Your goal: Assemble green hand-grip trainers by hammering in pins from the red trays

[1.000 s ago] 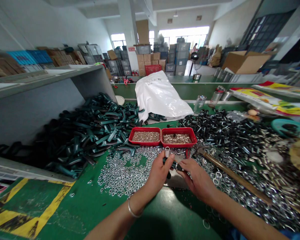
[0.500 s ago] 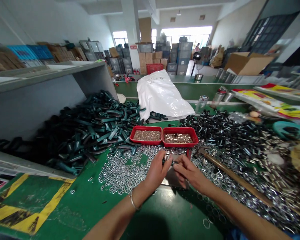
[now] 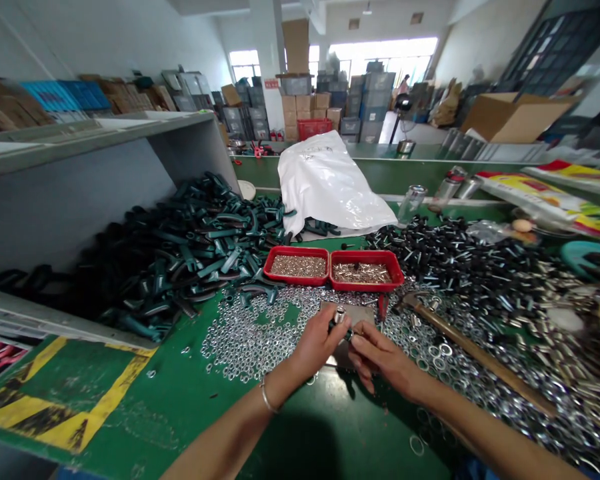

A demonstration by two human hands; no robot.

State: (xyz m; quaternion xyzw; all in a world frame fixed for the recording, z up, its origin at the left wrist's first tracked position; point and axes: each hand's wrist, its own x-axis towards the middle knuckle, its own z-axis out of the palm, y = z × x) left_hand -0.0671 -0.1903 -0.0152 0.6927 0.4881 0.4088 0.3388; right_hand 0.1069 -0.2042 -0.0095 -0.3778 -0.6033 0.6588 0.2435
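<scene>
My left hand is closed round a dark green plastic handle, mostly hidden by the fingers. A shiny metal sleeve sticks up above the left fingers. My right hand meets it from the right, thumb and fingers pinched together against the handle; whatever small thing they hold is hidden. Both hands are above a flat metal plate on the green bench. Beyond them stand two red trays, the left tray with tiny metal parts and the right tray with small pins or screws.
Loose nuts spread left of the plate. A hammer lies to the right among metal rings. Green handles are heaped at the left shelf, black-headed bolts at right. Behind the trays rests a white sack.
The view has shifted slightly, so the bench sits a little further right. The metal sleeve shows more clearly above my left hand. Both hands stay together over the plate.
</scene>
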